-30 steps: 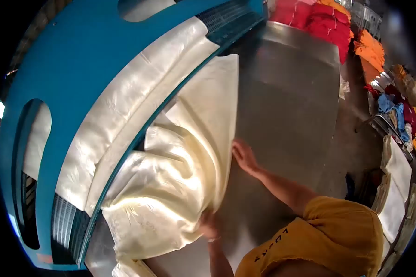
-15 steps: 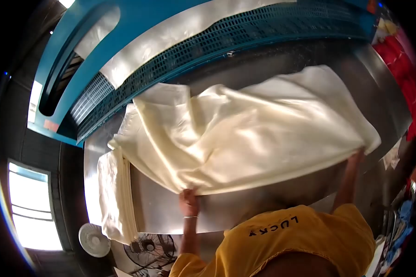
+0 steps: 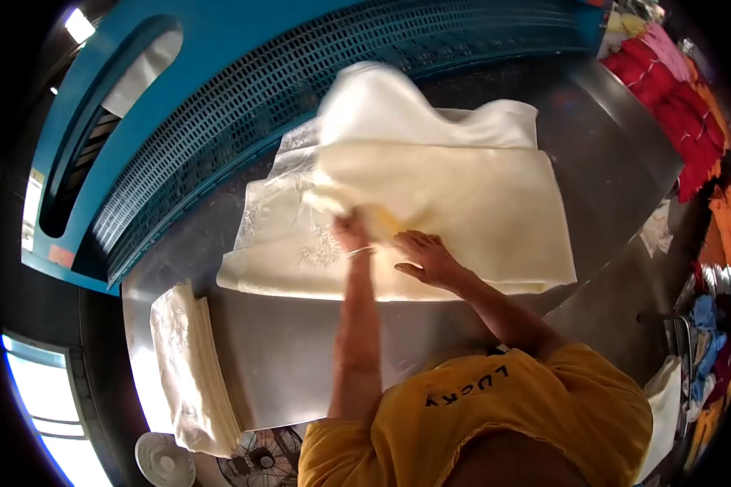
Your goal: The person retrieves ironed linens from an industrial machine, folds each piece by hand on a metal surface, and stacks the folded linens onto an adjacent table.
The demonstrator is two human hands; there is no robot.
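A cream, shiny cloth with a pale floral pattern on its left part lies on the metal table, folded over on itself. Its far edge billows up in a blurred white hump. My left hand, wearing a thin bracelet, is closed on a fold of this cloth near the middle, somewhat smeared by motion. Just to its right, my right hand rests flat on the cloth with fingers stretched out. A blurred yellowish crease runs between the two hands.
A folded stack of cream cloth lies at the metal table's left end. Behind the table stands a blue machine with a perforated guard. Red fabric is heaped at the right. Fans stand below left.
Both hands have moved from the cloth's near edge, wide apart, to its middle, close together. The cloth has been folded over away from me, and my right hand has let go of its corner.
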